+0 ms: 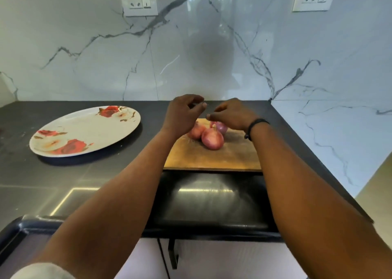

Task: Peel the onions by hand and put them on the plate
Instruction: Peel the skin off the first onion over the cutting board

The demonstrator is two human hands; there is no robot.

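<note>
I'm looking down at three onions (212, 139) bunched together on the wooden board (212, 160), the purple one at the back partly hidden under my right hand (231, 115). Both hands hover just above them, the left hand (182, 114) beside the right; the fingers of each are curled with tips drawn in, but I cannot tell whether they pinch a scrap of skin or nothing at all. These bulbs look firm and light, round enough to roll, with dry papery skin that should tear and flake, so I'd judge the best hold is a palm around the body and a fingertip pinch at the stem end. The plate (63, 143) sits well apart to the left on the dark counter (127, 172), nothing between it and the board. The wall is close behind and the counter's corner cuts in on the right, so leftward is my open lane.
</note>
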